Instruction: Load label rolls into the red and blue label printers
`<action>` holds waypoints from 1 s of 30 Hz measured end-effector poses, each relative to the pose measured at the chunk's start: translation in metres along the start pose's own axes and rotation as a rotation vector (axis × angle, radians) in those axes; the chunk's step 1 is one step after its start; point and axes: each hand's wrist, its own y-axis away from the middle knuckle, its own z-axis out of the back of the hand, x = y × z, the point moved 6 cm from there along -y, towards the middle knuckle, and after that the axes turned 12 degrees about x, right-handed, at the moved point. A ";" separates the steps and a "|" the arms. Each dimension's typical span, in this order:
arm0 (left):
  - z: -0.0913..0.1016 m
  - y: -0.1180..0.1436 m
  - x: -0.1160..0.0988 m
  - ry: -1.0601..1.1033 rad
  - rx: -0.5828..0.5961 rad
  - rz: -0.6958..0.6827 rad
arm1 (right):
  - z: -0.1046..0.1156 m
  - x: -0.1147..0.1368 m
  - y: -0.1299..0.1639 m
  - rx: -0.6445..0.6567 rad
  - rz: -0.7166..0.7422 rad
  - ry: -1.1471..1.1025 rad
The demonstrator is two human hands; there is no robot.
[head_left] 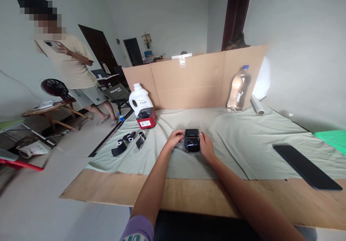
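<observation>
A small black portable printer [192,140] with a glossy front sits on the pale green cloth [167,165]. My right hand [207,146] is closed along its right side, thumb near the top edge. At its left side, my left hand [176,138] has curled fingers whose tips meet the edge. The printer's underside is hidden. To the left lie several small rolls of black material [120,146] with white cores, partly unrolled. Behind them a red and black box [146,121] stands in front of a white jug [140,98].
A cardboard panel [189,84] stands along the back. A large clear bottle [239,89] is at back right, beside a white roll [257,105]. A dark phone-like slab [306,165] lies at right. A person [67,61] stands at far left, holding a phone [53,45].
</observation>
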 end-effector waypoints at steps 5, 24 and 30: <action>-0.001 0.007 0.001 0.054 -0.061 -0.247 | 0.003 0.008 0.003 0.031 0.021 0.004; -0.010 0.002 -0.020 -0.331 -0.124 -0.296 | 0.001 0.013 0.004 0.063 0.089 0.052; 0.001 -0.016 -0.069 -0.694 0.105 -0.191 | 0.002 0.012 0.003 0.068 0.067 0.060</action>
